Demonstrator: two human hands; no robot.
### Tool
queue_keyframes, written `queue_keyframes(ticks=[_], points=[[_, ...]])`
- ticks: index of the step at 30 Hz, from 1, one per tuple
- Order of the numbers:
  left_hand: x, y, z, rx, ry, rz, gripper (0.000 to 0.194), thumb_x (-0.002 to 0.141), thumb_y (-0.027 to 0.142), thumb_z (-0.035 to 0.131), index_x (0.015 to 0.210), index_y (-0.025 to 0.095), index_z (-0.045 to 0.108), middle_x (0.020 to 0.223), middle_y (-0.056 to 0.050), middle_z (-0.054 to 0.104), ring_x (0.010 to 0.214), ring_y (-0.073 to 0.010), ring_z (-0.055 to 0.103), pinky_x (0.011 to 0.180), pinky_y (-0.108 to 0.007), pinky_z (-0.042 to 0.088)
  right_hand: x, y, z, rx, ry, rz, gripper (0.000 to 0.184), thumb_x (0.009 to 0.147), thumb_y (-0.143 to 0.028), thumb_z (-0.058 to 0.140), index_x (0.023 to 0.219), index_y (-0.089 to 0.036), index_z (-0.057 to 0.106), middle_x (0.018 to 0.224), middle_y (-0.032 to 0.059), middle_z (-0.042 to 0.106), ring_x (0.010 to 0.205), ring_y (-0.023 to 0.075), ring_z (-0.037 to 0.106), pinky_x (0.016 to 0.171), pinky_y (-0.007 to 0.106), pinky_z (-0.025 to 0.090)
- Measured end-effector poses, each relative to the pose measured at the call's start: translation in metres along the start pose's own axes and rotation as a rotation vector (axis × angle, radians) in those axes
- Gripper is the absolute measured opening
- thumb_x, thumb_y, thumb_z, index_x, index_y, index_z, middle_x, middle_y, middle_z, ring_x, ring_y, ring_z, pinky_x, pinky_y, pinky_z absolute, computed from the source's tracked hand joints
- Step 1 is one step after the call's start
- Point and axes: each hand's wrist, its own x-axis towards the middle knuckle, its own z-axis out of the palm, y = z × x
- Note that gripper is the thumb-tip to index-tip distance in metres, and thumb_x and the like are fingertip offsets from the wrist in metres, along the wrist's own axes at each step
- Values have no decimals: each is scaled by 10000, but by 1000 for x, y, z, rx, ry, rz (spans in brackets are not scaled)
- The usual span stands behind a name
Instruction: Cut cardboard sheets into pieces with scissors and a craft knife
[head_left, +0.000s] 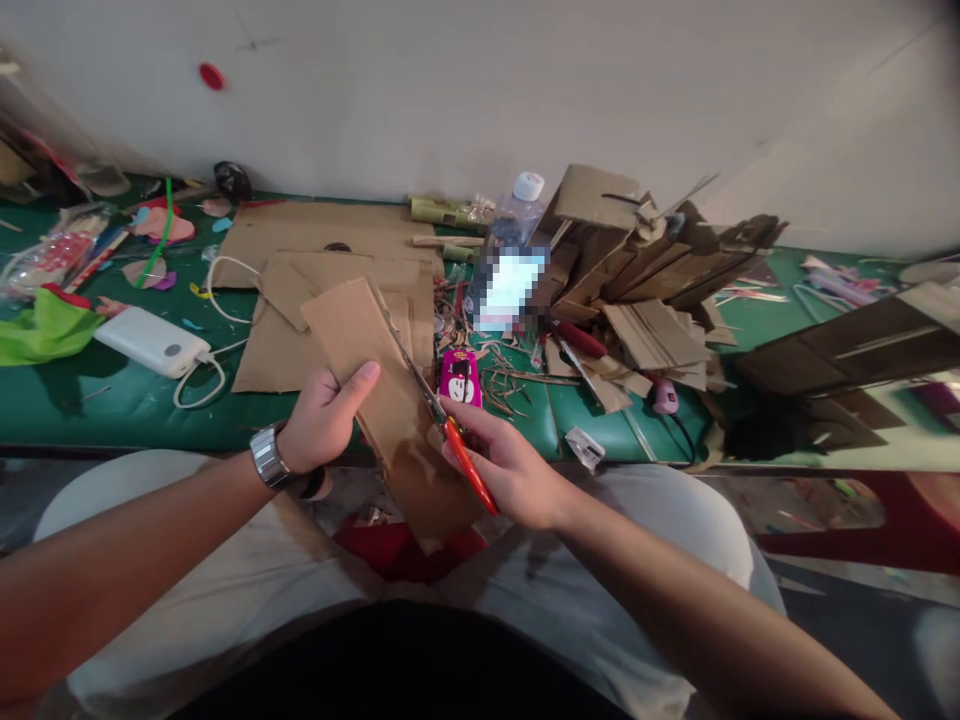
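A long piece of brown cardboard [397, 420] slants across the table's front edge and over my lap. My left hand [322, 410] grips its left side, thumb on top and the other fingers hidden beneath. In my right hand [517, 465] is a pair of scissors with orange-red handles [469, 465]. Their blades lie along the cardboard's right edge and point up and away from me. From this angle I cannot tell how far apart the blades are. Flat cardboard sheets [270, 340] lie behind the piece, and a pink card or packet [459, 378] is just beyond my right hand.
A white power bank [154, 340] with a cable lies left on the green table [150, 410]. A clear bottle [525, 200] stands at the back near a blurred bright screen [510, 290]. Cardboard structures [600, 230] and scraps crowd the right, with a pink tool [664, 395].
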Motion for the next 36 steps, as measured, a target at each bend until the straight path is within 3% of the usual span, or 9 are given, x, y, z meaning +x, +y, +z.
queue_keyframes(ticks=[6, 13, 19, 26, 36], points=[[-4, -1, 2, 38, -36, 2, 518, 957, 655, 667, 992, 158, 810, 992, -92, 835, 987, -276, 772, 919, -350, 618, 1, -1, 6, -54, -12, -6, 424, 1060, -391, 584, 1417, -177, 665, 1018, 52, 752, 970, 220, 693, 831, 291, 558], [-7, -2, 2, 78, -80, 11, 514, 985, 642, 629, 901, 162, 792, 898, -73, 814, 911, -248, 753, 906, -339, 602, 1, 3, 9, -124, 55, -21, 381, 1056, -365, 596, 1373, -185, 703, 1094, 77, 784, 925, 218, 703, 827, 300, 525], [-7, -1, 1, 56, -130, 22, 474, 993, 620, 632, 986, 176, 797, 978, -77, 823, 956, -241, 752, 939, -326, 596, 1, -3, 8, -96, 38, -9, 263, 1023, -373, 644, 1154, -160, 725, 944, 47, 723, 824, 188, 610, 755, 284, 473], [-10, -1, 1, 98, -194, 38, 493, 1014, 604, 603, 862, 173, 788, 861, -69, 800, 909, -247, 755, 914, -341, 606, 1, -2, 10, 8, 59, -15, 253, 1008, -406, 664, 1065, -162, 692, 947, 37, 674, 865, 182, 576, 789, 279, 461], [-10, 0, 3, 70, -191, 48, 462, 1021, 588, 606, 969, 177, 811, 1030, -83, 833, 1033, -254, 768, 1013, -356, 587, 2, -2, 16, 101, 90, -5, 246, 1003, -403, 684, 1027, -161, 715, 883, 27, 631, 865, 178, 563, 725, 258, 442]])
